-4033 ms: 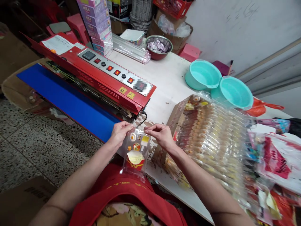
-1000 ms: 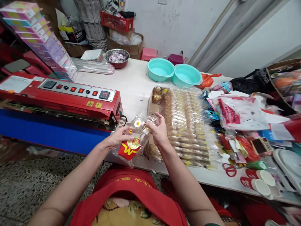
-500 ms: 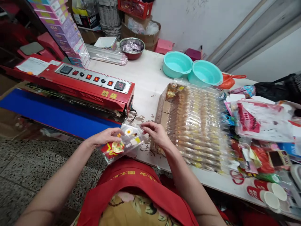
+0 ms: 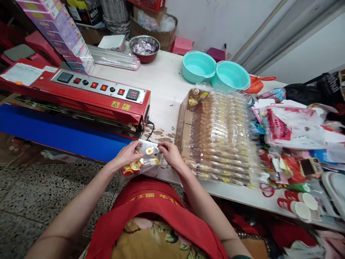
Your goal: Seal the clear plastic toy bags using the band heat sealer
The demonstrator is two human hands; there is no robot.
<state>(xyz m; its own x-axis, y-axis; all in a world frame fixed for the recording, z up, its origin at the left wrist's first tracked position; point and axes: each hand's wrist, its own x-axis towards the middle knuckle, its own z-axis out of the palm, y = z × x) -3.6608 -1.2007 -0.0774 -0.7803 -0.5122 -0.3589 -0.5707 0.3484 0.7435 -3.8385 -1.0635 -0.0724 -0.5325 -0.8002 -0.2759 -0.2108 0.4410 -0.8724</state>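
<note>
Between my hands is a clear plastic bag [image 4: 148,160] with small food-shaped pieces in it, among them a fried egg [image 4: 149,151] and a red and yellow piece. My left hand [image 4: 128,155] grips the bag along its left side, fingers bent over the edge. At the upper right corner, my right hand [image 4: 169,152] pinches the bag between thumb and fingers. The bag is held just above the table's front edge, beside the end of the blue conveyor belt [image 4: 88,144] of a red sealing machine [image 4: 102,104].
Right of my hands stands a cardboard box [image 4: 183,133] with rows of filled clear bags. Behind it are two turquoise basins [image 4: 198,68]. A metal bowl [image 4: 145,48] of small packets sits at the back. Paper cups [image 4: 300,210] and red-handled scissors [image 4: 266,189] lie at right.
My right hand has moved in to the left and now pinches the bag's upper corner. The bag has tipped more level, and the view has shifted a little.
</note>
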